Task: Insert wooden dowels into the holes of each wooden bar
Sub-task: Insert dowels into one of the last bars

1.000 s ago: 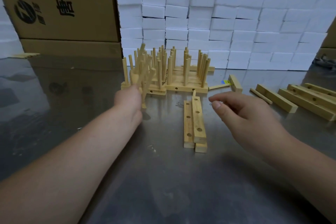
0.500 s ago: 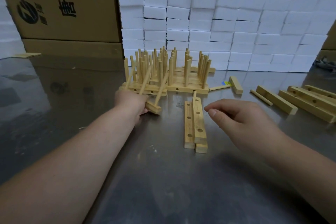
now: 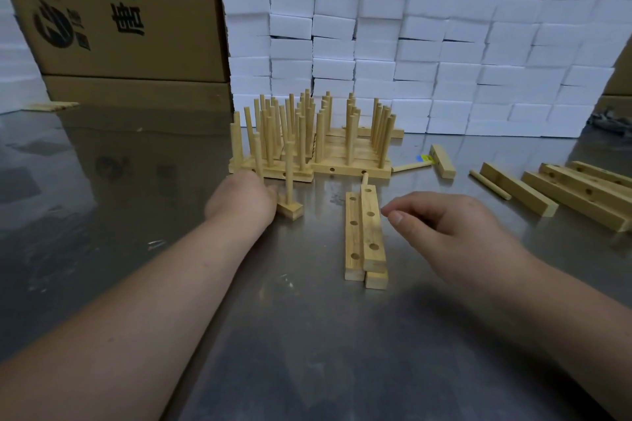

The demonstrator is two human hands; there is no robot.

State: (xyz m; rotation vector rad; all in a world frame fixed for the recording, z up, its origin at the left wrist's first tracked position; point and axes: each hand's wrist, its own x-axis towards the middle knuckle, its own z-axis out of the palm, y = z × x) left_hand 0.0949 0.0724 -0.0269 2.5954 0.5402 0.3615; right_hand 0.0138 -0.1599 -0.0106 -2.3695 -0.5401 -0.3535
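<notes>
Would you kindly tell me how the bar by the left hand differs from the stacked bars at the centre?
The bar by the left hand holds upright dowels; the stacked bars have empty holes. That bar lies singly on the table; the stacked bars lie one upon others. Both are pale wood.

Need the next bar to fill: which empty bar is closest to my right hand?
The top bar of the center stack, just left of your right hand, its holes empty. The other empty bars lie farther off to the right.
</notes>
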